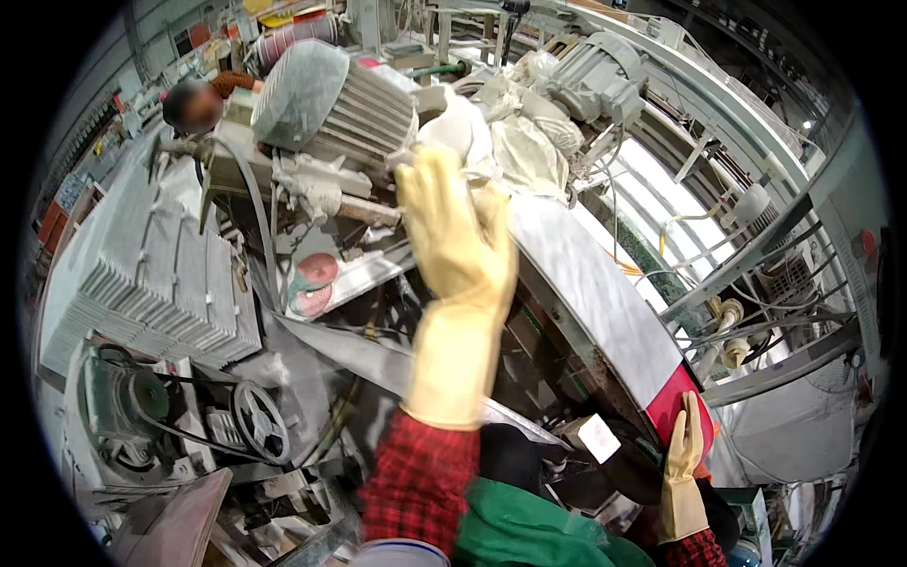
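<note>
My left hand [453, 246], in a cream rubber glove, is raised at the middle of the view with its fingers stretched out. Nothing shows in it. Its fingertips overlap dusty cloth wraps [453, 121] beside a large ribbed motor [340, 99]; whether they touch cannot be made out. To its right a long white, grey-veined stone-like strip [590, 283] slants down toward me. A red piece [673, 402] covers the strip's near end. Against that red piece lies my right hand [687, 472], gloved alike, its fingers straight and close together.
Stacked pale slabs [170, 274] stand at left, above a belt-driven handwheel [260, 422]. A small white block [597, 438] sits below the strip. Another motor [597, 76] stands at the back, and a curved metal frame [784, 364] at right. A person [194, 106] is at far left.
</note>
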The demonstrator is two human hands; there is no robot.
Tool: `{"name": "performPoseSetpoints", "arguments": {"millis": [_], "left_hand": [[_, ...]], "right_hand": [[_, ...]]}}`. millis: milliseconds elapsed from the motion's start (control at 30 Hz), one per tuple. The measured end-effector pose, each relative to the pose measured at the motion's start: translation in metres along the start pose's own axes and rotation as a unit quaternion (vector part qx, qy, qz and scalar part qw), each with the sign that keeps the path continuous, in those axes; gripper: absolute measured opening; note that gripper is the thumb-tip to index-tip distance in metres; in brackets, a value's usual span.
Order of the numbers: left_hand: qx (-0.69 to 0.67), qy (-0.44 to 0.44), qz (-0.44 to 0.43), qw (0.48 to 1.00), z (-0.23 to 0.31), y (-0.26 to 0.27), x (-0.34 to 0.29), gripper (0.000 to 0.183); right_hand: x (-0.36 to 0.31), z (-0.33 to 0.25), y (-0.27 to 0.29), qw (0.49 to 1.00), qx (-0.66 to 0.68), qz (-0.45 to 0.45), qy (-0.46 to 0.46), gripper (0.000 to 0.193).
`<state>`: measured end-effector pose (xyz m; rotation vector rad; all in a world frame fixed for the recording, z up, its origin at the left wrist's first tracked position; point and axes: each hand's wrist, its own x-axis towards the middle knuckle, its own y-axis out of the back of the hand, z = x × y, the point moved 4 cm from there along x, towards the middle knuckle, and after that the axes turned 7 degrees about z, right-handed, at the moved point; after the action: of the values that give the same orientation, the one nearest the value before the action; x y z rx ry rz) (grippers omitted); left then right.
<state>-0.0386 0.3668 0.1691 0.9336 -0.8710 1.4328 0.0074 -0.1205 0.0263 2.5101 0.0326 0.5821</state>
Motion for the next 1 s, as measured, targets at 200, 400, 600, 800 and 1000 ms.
{"name": "performPoseSetpoints", "arguments": {"millis": [200,400,600,800,1000], "left_hand": [[0.209,-0.207,-0.217,0.931,-0.069,0.001,0.065,0.058],[0.314,-0.231,-0.25,0.886,-0.096,0.002,0.057,0.058],[0.346,-0.25,-0.261,0.866,-0.102,-0.003,0.05,0.059],[0.327,-0.259,-0.257,0.872,-0.103,-0.004,0.05,0.061],[0.32,-0.259,-0.262,0.873,-0.107,-0.005,0.047,0.062]], "right_hand": [[-0.004,-0.008,-0.002,1.0,0.018,0.025,0.006,0.043],[-0.003,-0.021,-0.004,1.0,0.001,0.029,-0.001,0.043],[-0.001,-0.015,-0.008,1.0,0.007,0.029,0.003,0.043],[0.001,-0.015,-0.013,1.0,-0.004,0.019,0.014,0.043],[0.002,-0.015,-0.017,1.0,0.02,0.024,0.002,0.044]]}}
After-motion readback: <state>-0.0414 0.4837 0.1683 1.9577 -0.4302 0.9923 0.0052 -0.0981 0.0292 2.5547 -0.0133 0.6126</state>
